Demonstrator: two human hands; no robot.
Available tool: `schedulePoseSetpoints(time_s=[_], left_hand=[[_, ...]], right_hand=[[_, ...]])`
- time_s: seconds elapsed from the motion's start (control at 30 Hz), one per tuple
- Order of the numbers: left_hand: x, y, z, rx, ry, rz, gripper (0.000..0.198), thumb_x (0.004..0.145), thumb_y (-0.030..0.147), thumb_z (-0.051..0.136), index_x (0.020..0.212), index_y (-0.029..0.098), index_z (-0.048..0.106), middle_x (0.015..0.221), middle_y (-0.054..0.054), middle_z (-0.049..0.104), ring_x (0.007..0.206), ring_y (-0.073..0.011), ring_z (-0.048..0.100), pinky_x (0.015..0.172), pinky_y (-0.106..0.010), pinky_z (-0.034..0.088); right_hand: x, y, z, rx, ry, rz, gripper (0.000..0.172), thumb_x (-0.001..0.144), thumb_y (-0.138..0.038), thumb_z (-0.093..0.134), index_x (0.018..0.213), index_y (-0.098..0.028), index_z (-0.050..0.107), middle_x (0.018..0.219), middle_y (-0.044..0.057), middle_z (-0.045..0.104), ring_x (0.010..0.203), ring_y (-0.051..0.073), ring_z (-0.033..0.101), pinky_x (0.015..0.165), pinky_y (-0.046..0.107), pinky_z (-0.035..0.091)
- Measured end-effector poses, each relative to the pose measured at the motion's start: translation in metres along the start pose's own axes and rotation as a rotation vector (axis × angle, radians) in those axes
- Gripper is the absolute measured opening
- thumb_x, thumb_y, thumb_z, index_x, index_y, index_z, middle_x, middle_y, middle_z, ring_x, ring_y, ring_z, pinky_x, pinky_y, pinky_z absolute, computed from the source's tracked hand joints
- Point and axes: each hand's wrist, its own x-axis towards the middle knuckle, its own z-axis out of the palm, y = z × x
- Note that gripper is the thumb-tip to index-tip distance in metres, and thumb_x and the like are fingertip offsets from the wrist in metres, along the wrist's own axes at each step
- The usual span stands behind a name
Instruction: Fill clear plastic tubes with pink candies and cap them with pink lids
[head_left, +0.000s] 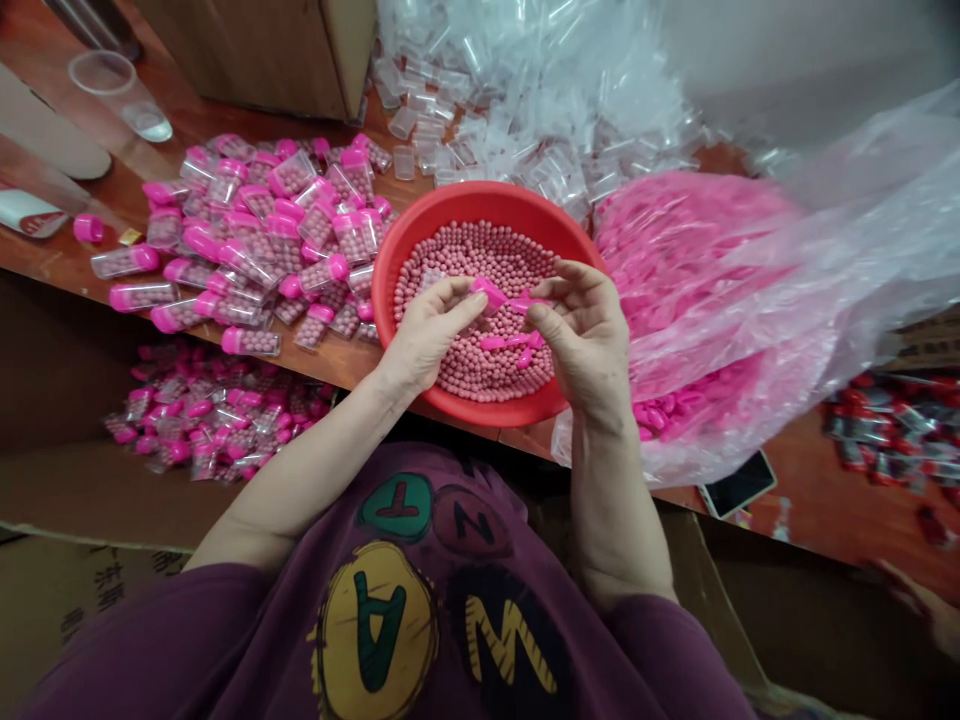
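Note:
Over the red basin (386, 265), both my hands are close together. My left hand (431, 330) pinches a bright pink plastic cap (489, 294) between thumb and fingers. A bit of clear plastic (430, 279) shows by its fingers, mostly hidden. My right hand (589, 335) has its thumb and fingers closed on a small pink plastic piece (525, 304), which meets or nearly meets the cap. Pale pink beads (480, 375) fill the basin below. Several loose pink plastic pieces (517, 342) lie on the beads between my hands.
Bead-filled bottles (262, 220) are heaped at left, more in a box (225, 410) below. Clear empty tubes (540, 90) lie behind the basin. Right stand a plastic bag (720, 270) of pink pieces, a phone (739, 485) and red-capped items (892, 425). A cardboard box (262, 50) stands behind.

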Motion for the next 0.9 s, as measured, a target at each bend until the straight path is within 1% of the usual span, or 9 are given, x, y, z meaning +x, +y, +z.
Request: schedulePoseSetpoints(time_s=[0.1, 0.2, 0.3, 0.4, 0.5, 0.57, 0.67, 0.77, 0.9], left_hand=[[-0.003, -0.002, 0.0, 0.069, -0.041, 0.021, 0.012, 0.091, 0.019, 0.085, 0.097, 0.019, 0.075, 0.094, -0.001, 0.076, 0.085, -0.0116, 0.069, 0.081, -0.024, 0.059], [-0.002, -0.004, 0.0, 0.078, -0.054, 0.049, 0.015, 0.09, 0.022, 0.087, 0.098, 0.018, 0.075, 0.094, -0.001, 0.077, 0.083, -0.0112, 0.069, 0.081, -0.024, 0.059], [0.0, -0.006, -0.003, 0.054, -0.048, 0.067, 0.019, 0.088, 0.026, 0.089, 0.098, 0.018, 0.075, 0.092, 0.0, 0.077, 0.081, -0.011, 0.07, 0.08, -0.023, 0.06], [0.002, -0.009, -0.005, 0.058, -0.069, 0.031, 0.022, 0.087, 0.028, 0.091, 0.1, 0.018, 0.076, 0.086, 0.0, 0.076, 0.075, -0.0105, 0.07, 0.074, -0.022, 0.06], [0.002, -0.012, -0.004, 0.062, -0.079, 0.017, 0.023, 0.086, 0.026, 0.091, 0.1, 0.018, 0.075, 0.084, 0.001, 0.077, 0.073, -0.01, 0.071, 0.072, -0.021, 0.06], [0.003, -0.013, -0.003, 0.073, -0.076, 0.019, 0.022, 0.086, 0.023, 0.091, 0.099, 0.018, 0.075, 0.084, 0.001, 0.077, 0.072, -0.0096, 0.071, 0.074, -0.021, 0.061], [0.004, -0.013, -0.002, 0.082, -0.054, 0.002, 0.017, 0.089, 0.018, 0.088, 0.096, 0.018, 0.073, 0.08, 0.002, 0.076, 0.071, -0.0093, 0.071, 0.075, -0.021, 0.061], [0.005, -0.011, 0.001, 0.087, 0.011, -0.021, 0.012, 0.093, 0.011, 0.08, 0.092, 0.017, 0.071, 0.074, 0.003, 0.072, 0.069, -0.0087, 0.068, 0.072, -0.019, 0.058], [0.006, -0.007, 0.006, 0.121, 0.106, -0.016, 0.015, 0.096, 0.003, 0.071, 0.089, 0.017, 0.07, 0.074, 0.004, 0.069, 0.067, -0.0068, 0.063, 0.068, -0.017, 0.053]], right_hand=[[-0.005, -0.01, 0.005, 0.006, 0.067, -0.01, 0.044, 0.11, -0.051, 0.059, 0.152, -0.038, 0.055, 0.125, 0.007, 0.07, 0.111, 0.024, 0.073, 0.097, 0.046, 0.069], [-0.006, -0.026, 0.008, -0.12, -0.013, -0.055, 0.039, 0.11, -0.042, 0.059, 0.148, -0.035, 0.061, 0.121, 0.008, 0.069, 0.111, 0.026, 0.071, 0.103, 0.051, 0.066], [-0.008, -0.033, 0.009, -0.321, -0.106, -0.129, 0.052, 0.102, -0.04, 0.069, 0.153, -0.03, 0.059, 0.125, 0.012, 0.065, 0.119, 0.032, 0.067, 0.109, 0.058, 0.061], [-0.011, -0.027, 0.017, -0.524, -0.132, -0.169, 0.069, 0.094, -0.042, 0.076, 0.155, -0.02, 0.054, 0.134, 0.017, 0.061, 0.128, 0.039, 0.06, 0.113, 0.066, 0.054], [-0.014, -0.018, 0.029, -0.67, -0.098, -0.194, 0.063, 0.094, -0.037, 0.072, 0.149, -0.012, 0.054, 0.133, 0.021, 0.061, 0.125, 0.04, 0.059, 0.11, 0.065, 0.053], [-0.015, -0.016, 0.035, -0.729, -0.077, -0.213, 0.057, 0.095, -0.033, 0.067, 0.145, -0.009, 0.056, 0.127, 0.021, 0.064, 0.119, 0.039, 0.06, 0.107, 0.063, 0.054], [-0.014, -0.015, 0.04, -0.796, -0.087, -0.231, 0.054, 0.094, -0.031, 0.063, 0.142, -0.006, 0.058, 0.121, 0.022, 0.066, 0.113, 0.037, 0.06, 0.102, 0.06, 0.055], [-0.01, -0.014, 0.044, -0.829, -0.138, -0.22, 0.051, 0.094, -0.028, 0.059, 0.139, -0.005, 0.061, 0.117, 0.021, 0.067, 0.109, 0.036, 0.061, 0.099, 0.058, 0.056], [-0.005, -0.014, 0.052, -0.819, -0.164, -0.183, 0.051, 0.097, -0.029, 0.058, 0.141, -0.005, 0.059, 0.118, 0.022, 0.067, 0.111, 0.037, 0.062, 0.101, 0.059, 0.055]])
